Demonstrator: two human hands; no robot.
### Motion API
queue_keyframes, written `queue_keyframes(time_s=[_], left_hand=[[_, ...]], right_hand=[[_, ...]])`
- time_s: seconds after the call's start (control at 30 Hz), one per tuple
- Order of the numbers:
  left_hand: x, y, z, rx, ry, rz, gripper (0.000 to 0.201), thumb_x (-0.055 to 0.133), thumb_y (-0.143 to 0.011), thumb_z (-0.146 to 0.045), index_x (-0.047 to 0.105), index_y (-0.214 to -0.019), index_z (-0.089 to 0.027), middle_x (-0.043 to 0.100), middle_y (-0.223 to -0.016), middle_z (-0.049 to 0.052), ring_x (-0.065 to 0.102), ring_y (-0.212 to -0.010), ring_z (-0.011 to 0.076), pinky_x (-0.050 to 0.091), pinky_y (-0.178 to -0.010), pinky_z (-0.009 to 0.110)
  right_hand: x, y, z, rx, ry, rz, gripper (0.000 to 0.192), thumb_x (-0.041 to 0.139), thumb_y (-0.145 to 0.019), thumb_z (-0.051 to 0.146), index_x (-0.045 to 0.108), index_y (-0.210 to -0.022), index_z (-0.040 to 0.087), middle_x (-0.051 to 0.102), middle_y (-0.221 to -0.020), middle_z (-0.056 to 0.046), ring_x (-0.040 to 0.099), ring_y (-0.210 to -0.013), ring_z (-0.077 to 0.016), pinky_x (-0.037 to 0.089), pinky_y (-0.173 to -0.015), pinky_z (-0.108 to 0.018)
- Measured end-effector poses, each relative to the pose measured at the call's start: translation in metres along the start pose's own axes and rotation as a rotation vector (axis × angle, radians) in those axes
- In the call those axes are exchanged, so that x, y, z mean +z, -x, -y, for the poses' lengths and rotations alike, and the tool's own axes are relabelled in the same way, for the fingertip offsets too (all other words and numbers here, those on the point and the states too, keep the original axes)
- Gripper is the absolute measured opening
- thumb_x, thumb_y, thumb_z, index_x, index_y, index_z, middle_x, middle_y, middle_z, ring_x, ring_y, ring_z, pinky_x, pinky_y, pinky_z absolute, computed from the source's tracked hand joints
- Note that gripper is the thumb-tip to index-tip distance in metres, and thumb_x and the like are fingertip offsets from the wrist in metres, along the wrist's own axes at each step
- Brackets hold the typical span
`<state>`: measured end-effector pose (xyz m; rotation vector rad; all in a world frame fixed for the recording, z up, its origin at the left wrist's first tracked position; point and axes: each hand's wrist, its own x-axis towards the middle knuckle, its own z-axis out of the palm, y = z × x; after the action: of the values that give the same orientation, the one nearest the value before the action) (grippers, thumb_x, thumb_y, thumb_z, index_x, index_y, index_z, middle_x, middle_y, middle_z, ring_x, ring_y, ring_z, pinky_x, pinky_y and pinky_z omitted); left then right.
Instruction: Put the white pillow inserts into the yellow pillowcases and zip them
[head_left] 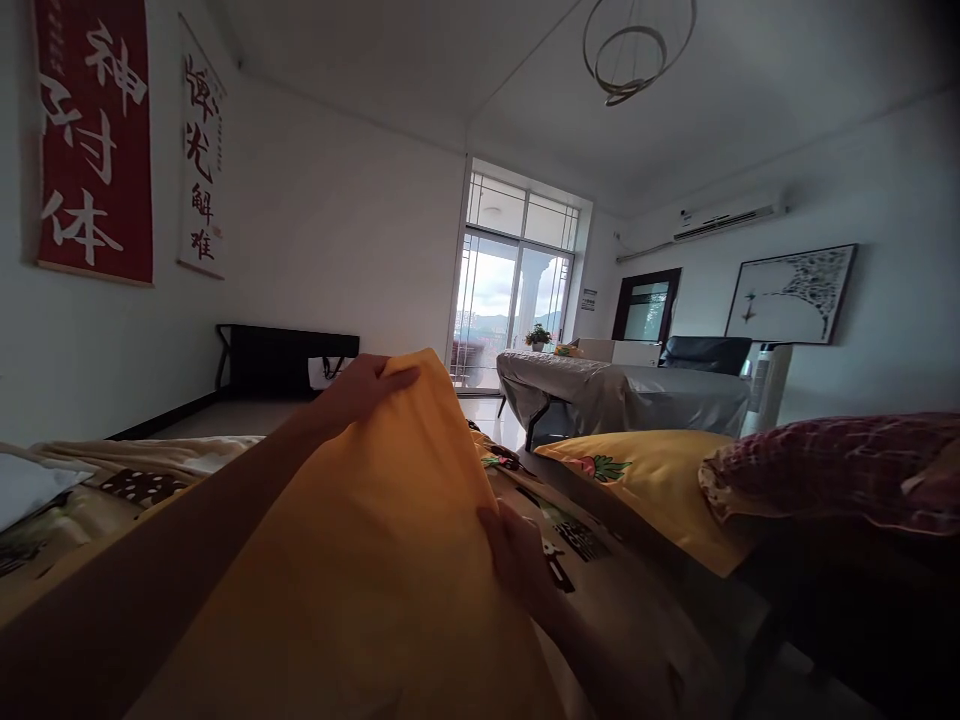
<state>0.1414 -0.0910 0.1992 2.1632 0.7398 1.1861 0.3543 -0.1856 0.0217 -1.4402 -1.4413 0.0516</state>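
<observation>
A large plain yellow cloth (pixel 375 540), its kind not clear, is raised in front of me and fills the lower middle of the view. My left hand (pixel 367 388) pinches its upper corner, fingers closed over the fabric. Lower down, on the right edge of the same cloth, my right hand (pixel 516 552) is closed with the thumb showing. Beneath and beside it spreads beige printed bedding (pixel 600 545) with dark patterns. The part of the cloth nearest my body runs out of the frame.
Right of my hands lie a yellow pillow (pixel 660 480) and a plaid fabric bundle (pixel 840 470). White bedding (pixel 34 490) is at far left. Beyond stand a covered table (pixel 630 385), a black folded frame (pixel 270 360) by the wall and a glass door (pixel 517 290).
</observation>
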Motion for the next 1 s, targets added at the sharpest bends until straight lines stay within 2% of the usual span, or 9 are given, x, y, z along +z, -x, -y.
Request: queue_keyframes(time_s=[0.1,0.2,0.3,0.37,0.43,0.53,0.73,0.9,1.0], left_hand=[[0.009,-0.008,-0.005,0.050,-0.161,-0.025,0.037,0.054,-0.076,-0.049,0.044,-0.058,-0.017,0.044,-0.058,-0.001,0.040,-0.053,0.0110,0.027,-0.049,0.024],[0.024,-0.015,-0.012,0.064,-0.289,-0.017,0.035,0.047,-0.081,-0.045,0.042,-0.060,-0.018,0.045,-0.060,0.000,0.041,-0.054,0.0117,0.028,-0.050,0.025],[0.030,-0.015,-0.019,0.111,-0.256,0.032,0.035,0.042,-0.083,-0.047,0.043,-0.064,-0.017,0.045,-0.063,-0.001,0.040,-0.055,0.0109,0.028,-0.050,0.024],[0.025,-0.012,-0.022,0.066,-0.244,0.058,0.038,0.047,-0.079,-0.053,0.045,-0.065,-0.017,0.043,-0.062,-0.002,0.039,-0.053,0.0101,0.028,-0.047,0.023],[0.016,-0.008,-0.023,-0.005,-0.292,0.126,0.043,0.059,-0.069,-0.058,0.046,-0.063,-0.017,0.042,-0.060,-0.003,0.038,-0.051,0.0094,0.026,-0.044,0.023],[0.004,-0.006,-0.022,0.002,-0.365,0.221,0.043,0.068,-0.062,-0.055,0.048,-0.060,-0.017,0.045,-0.059,-0.003,0.039,-0.050,0.0090,0.026,-0.043,0.022],[-0.008,-0.011,-0.004,0.003,-0.235,-0.067,0.040,0.066,-0.065,-0.052,0.051,-0.060,-0.016,0.044,-0.056,-0.004,0.037,-0.047,0.0069,0.027,-0.042,0.019],[-0.015,-0.025,0.013,-0.159,-0.133,-0.106,0.039,0.070,-0.062,-0.051,0.055,-0.066,-0.016,0.052,-0.064,0.000,0.047,-0.051,0.0100,0.034,-0.044,0.020],[-0.009,-0.037,0.023,-0.187,-0.073,-0.150,0.036,0.069,-0.065,-0.048,0.053,-0.064,-0.016,0.052,-0.061,0.000,0.047,-0.050,0.0100,0.034,-0.044,0.020]], right_hand=[[0.000,-0.016,0.017,-0.025,-0.091,-0.032,0.044,0.033,-0.087,0.053,0.038,-0.058,0.020,0.042,-0.056,0.002,0.037,-0.056,-0.0115,0.027,-0.052,-0.025],[0.003,-0.041,0.053,-0.016,-0.245,-0.085,0.035,0.040,-0.085,0.051,0.050,-0.073,0.019,0.055,-0.069,0.001,0.047,-0.064,-0.0134,0.035,-0.057,-0.024],[0.011,-0.062,0.083,-0.034,-0.286,-0.106,0.030,0.051,-0.079,0.046,0.056,-0.090,0.018,0.061,-0.080,-0.001,0.052,-0.071,-0.0153,0.039,-0.060,-0.024],[0.014,-0.070,0.089,-0.069,-0.242,-0.156,0.030,0.051,-0.079,0.046,0.057,-0.085,0.017,0.060,-0.075,-0.001,0.050,-0.068,-0.0145,0.037,-0.058,-0.024],[0.014,-0.072,0.082,-0.084,-0.211,-0.121,0.032,0.052,-0.078,0.048,0.056,-0.075,0.016,0.055,-0.067,0.001,0.046,-0.063,-0.0125,0.034,-0.055,-0.022],[0.014,-0.063,0.063,-0.022,-0.283,0.067,0.032,0.056,-0.075,0.047,0.054,-0.070,0.016,0.051,-0.062,0.003,0.042,-0.058,-0.0100,0.031,-0.050,-0.021],[0.009,-0.006,0.039,0.133,-0.148,0.267,0.024,0.061,-0.067,0.030,0.063,-0.086,0.016,0.061,-0.075,0.002,0.050,-0.064,-0.0122,0.033,-0.052,-0.020],[0.011,0.035,0.013,0.168,0.158,0.423,0.029,0.056,-0.061,0.019,0.066,-0.087,0.018,0.067,-0.077,-0.001,0.054,-0.068,-0.0147,0.030,-0.054,-0.021],[0.021,0.047,-0.013,0.225,0.248,0.432,0.020,0.051,-0.063,0.017,0.065,-0.076,0.017,0.065,-0.068,-0.001,0.050,-0.062,-0.0124,0.025,-0.051,-0.022]])
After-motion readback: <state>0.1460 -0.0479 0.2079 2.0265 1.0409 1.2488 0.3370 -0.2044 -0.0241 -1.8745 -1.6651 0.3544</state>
